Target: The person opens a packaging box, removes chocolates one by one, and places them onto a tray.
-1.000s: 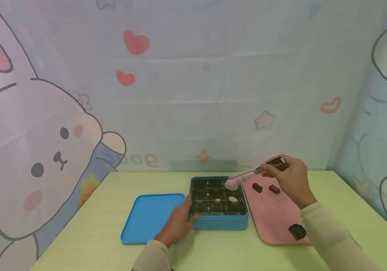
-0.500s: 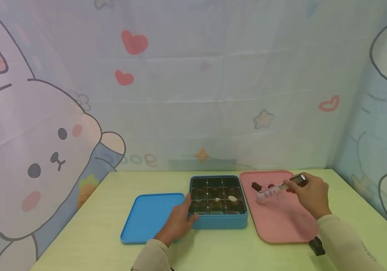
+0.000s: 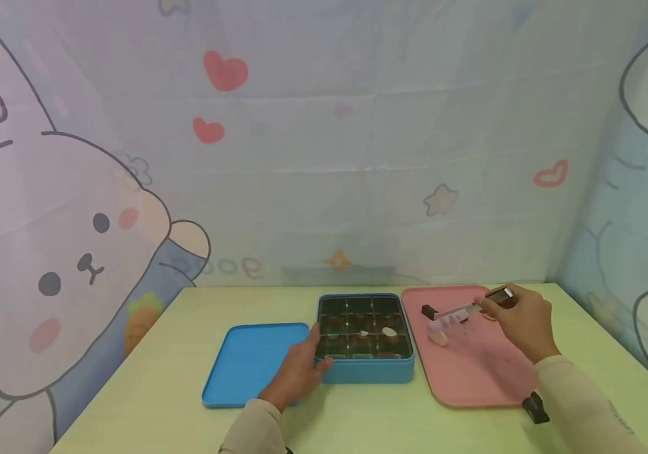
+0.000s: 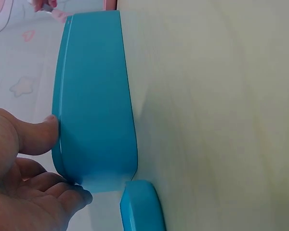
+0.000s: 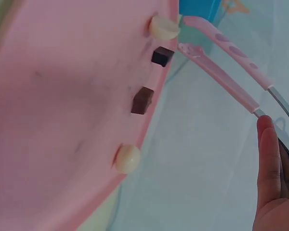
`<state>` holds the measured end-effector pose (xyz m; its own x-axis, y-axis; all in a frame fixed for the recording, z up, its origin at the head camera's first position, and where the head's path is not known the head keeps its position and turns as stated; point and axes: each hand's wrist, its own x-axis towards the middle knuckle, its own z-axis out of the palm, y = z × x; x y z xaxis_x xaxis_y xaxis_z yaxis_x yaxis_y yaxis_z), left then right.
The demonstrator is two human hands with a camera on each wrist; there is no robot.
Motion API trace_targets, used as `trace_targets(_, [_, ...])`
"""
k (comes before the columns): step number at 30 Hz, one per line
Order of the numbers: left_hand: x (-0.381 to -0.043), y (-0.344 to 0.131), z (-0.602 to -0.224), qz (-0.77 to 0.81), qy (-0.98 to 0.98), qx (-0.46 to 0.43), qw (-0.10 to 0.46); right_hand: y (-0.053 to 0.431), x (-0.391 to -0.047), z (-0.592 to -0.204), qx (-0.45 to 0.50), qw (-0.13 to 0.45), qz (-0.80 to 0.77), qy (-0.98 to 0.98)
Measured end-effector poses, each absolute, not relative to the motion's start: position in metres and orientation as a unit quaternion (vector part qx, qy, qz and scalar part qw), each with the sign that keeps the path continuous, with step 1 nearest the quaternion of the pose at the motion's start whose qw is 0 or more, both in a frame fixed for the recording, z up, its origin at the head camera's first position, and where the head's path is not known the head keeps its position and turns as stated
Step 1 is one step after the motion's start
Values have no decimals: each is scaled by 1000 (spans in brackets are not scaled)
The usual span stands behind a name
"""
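Observation:
My left hand [image 3: 296, 369] holds the near left corner of a blue box [image 3: 368, 372], its thumb in front and its fingers along the side. Clear dividers split the box into small compartments; a white piece [image 3: 389, 332] sits in one on the right. With my right hand [image 3: 524, 320] I grip pink-tipped metal tongs [image 5: 226, 53] over a pink tray [image 3: 471, 372]. The tong arms stand apart, tips close beside a pale rounded piece [image 5: 163, 28]. On the tray also lie two dark brown chocolate-like blocks [image 5: 142, 100] and a second pale piece [image 5: 127, 159].
A flat blue lid [image 3: 252, 362] lies left of the box, partly behind my left hand. The tray is close to the box's right side. A cartoon-printed cloth [image 3: 329, 157] hangs behind the light table [image 3: 369, 422], with another along the right.
My right hand has moved the tongs from over the box rightward to the tray. A pale piece shows below their tips, where bare tray showed a second ago. My left hand has stayed put.

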<state>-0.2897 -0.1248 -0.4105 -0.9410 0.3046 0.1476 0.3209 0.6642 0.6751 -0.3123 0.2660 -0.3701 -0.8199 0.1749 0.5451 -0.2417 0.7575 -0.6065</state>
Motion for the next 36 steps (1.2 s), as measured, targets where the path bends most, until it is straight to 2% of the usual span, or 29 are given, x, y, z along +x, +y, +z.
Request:
trace_targets(6, [-290,-124,-410,-373,-914,-163,2,250,-313,-353,32,317,391,-863])
trace_targets(14, [-289,-125,-409,-375,-910,-177,10,184,-317,-335,112,297,437,-842])
trace_targets(18, [-289,-125,-409,-374,-910,-175,13,151,-321,-332,144,298,392,-859])
trace_targets(25, [-290,-125,-411,-371,-910,-183,26,116,-325,-338,181,331,280,-883])
trace_targets(36, [-290,-125,-412,-369,-911,-183,36,94,-327,-352,160,289,231,-915])
